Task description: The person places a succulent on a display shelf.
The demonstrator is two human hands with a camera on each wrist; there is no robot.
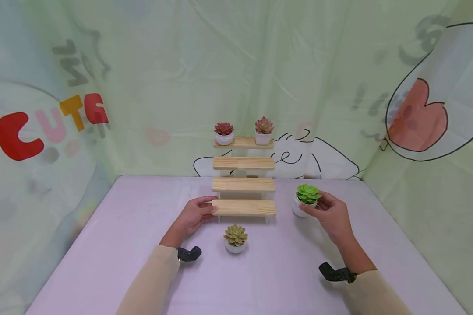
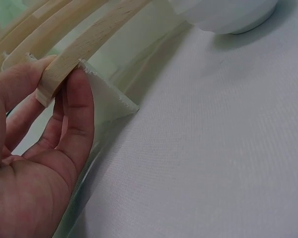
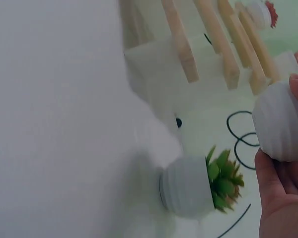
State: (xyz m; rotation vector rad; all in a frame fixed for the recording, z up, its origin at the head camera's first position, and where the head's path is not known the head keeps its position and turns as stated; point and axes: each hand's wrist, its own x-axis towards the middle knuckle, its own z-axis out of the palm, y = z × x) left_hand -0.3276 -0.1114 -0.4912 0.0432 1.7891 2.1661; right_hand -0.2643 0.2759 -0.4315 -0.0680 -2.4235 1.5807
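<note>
A tiered wooden display stand (image 1: 243, 207) rises in the middle of the table. My left hand (image 1: 197, 214) pinches the left end of its lowest board (image 2: 89, 42) between thumb and fingers. To the right of the stand, my right hand (image 1: 331, 215) grips the white pot (image 3: 280, 124) of a bright green succulent (image 1: 308, 193), thumb on one side and fingers on the other. The right wrist view also shows a second ribbed white pot with green, reddish-tipped leaves (image 3: 224, 181) beneath the held one; the head view largely hides it.
On the top board stand a dark red succulent (image 1: 224, 128) and a pink one (image 1: 264, 126), both in white pots. A pale olive succulent (image 1: 235, 235) stands on the table before the stand. Printed curtains (image 1: 161, 87) enclose the table's back and sides.
</note>
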